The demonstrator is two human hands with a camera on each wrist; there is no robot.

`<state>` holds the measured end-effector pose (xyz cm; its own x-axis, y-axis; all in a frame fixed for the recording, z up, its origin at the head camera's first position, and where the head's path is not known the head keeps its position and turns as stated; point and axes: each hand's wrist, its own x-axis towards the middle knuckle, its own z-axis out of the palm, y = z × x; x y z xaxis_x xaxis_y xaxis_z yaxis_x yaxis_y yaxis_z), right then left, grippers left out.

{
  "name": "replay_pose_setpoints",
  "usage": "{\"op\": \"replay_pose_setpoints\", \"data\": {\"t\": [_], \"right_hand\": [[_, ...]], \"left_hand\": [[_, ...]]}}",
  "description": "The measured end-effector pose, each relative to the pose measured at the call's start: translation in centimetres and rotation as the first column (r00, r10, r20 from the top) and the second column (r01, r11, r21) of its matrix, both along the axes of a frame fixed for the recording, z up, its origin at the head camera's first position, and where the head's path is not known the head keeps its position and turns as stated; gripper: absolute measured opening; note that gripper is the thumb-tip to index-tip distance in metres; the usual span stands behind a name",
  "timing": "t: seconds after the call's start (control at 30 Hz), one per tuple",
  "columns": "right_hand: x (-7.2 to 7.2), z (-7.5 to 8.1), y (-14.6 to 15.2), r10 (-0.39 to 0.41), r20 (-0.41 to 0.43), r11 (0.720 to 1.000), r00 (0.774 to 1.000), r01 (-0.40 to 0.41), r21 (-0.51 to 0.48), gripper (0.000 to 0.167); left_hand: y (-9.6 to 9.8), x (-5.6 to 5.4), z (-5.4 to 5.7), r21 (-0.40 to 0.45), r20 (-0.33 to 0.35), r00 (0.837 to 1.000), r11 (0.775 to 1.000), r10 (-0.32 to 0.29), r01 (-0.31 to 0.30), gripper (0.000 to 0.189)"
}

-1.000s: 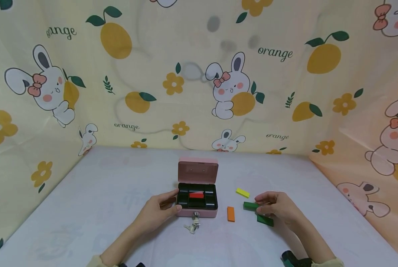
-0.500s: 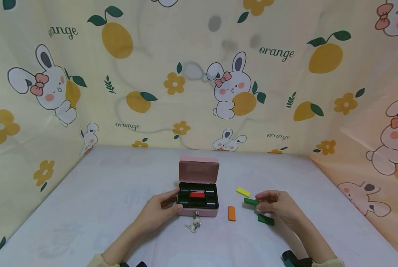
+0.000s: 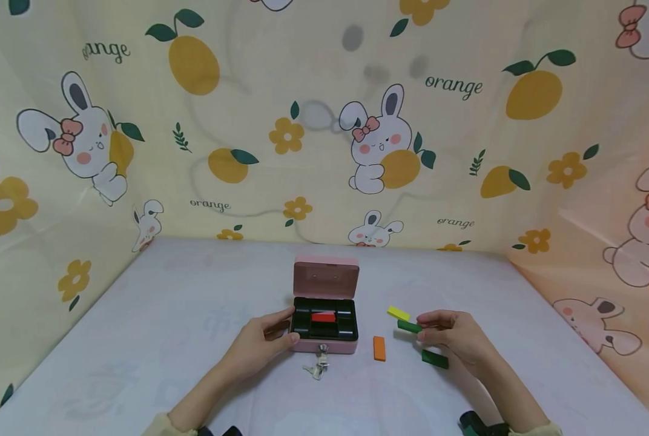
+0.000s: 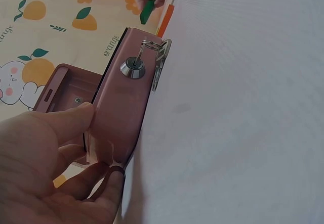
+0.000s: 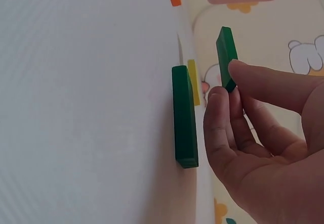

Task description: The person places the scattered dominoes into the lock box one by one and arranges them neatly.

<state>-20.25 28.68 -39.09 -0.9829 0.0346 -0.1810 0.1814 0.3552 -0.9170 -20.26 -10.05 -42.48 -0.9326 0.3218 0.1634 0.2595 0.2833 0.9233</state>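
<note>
A pink metal cash box [image 3: 324, 346] stands with its lid up, showing a black compartment tray [image 3: 306, 333] with a red block [image 3: 323, 317] in it. My left hand [image 3: 259, 342] grips the box's left side, thumb at the front and fingers along the side and underneath, as the left wrist view [image 4: 66, 153] shows. Between thumb and fingertips my right hand [image 3: 455, 336] pinches one end of a green block [image 5: 226, 57], raised off the table. Below that hand a second green block [image 5: 185, 118] lies on the table.
An orange block [image 3: 379, 349] lies right of the box, and a yellow block [image 3: 398, 313] farther back. Keys [image 3: 317, 368] hang from the lock at the box's front. A printed cloth backdrop [image 3: 324, 169] rises behind the white table [image 3: 204, 284].
My right hand has lifted the green block off the table, its free end now tilted up a little. The left hand stays on the box. The whole view has shifted slightly.
</note>
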Motion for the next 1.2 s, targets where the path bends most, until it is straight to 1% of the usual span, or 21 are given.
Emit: {"op": "replay_pose_setpoints", "data": {"t": [0.13, 0.23, 0.47, 0.57, 0.8, 0.93, 1.2], "right_hand": [[-0.1, 0.1, -0.2, -0.017, 0.009, 0.999, 1.0, 0.017, -0.03, 0.04], [0.1, 0.2, -0.2, -0.012, 0.011, 0.999, 1.0, 0.012, -0.047, 0.042], [0.5, 0.5, -0.3, -0.008, 0.017, 0.999, 1.0, 0.009, -0.048, 0.043], [0.5, 0.5, -0.5, -0.002, 0.017, 0.998, 1.0, 0.003, -0.056, 0.043], [0.3, 0.6, -0.8, 0.0, 0.023, 0.997, 1.0, 0.002, -0.083, 0.043], [0.4, 0.8, -0.9, -0.008, 0.02, 0.996, 1.0, 0.009, -0.084, 0.043], [0.4, 0.5, -1.2, -0.021, 0.033, 0.998, 0.999, 0.023, -0.06, 0.043]], "left_hand": [[-0.1, -0.2, -0.2, -0.005, -0.004, 1.0, 1.0, -0.009, 0.009, 0.064], [0.0, -0.3, -0.2, -0.004, -0.004, 1.0, 1.0, -0.011, 0.011, 0.064], [0.2, -0.3, -0.1, 0.01, -0.014, 1.0, 1.0, -0.013, 0.014, 0.062], [0.1, -0.2, -0.1, 0.015, -0.011, 1.0, 1.0, -0.002, 0.002, 0.062], [0.0, -0.2, -0.2, -0.025, -0.011, 1.0, 1.0, 0.011, -0.011, 0.062], [0.1, -0.2, -0.1, -0.029, -0.014, 1.0, 1.0, 0.01, -0.01, 0.062], [0.2, -0.1, 0.0, -0.006, -0.008, 1.0, 1.0, 0.018, -0.019, 0.062]]}}
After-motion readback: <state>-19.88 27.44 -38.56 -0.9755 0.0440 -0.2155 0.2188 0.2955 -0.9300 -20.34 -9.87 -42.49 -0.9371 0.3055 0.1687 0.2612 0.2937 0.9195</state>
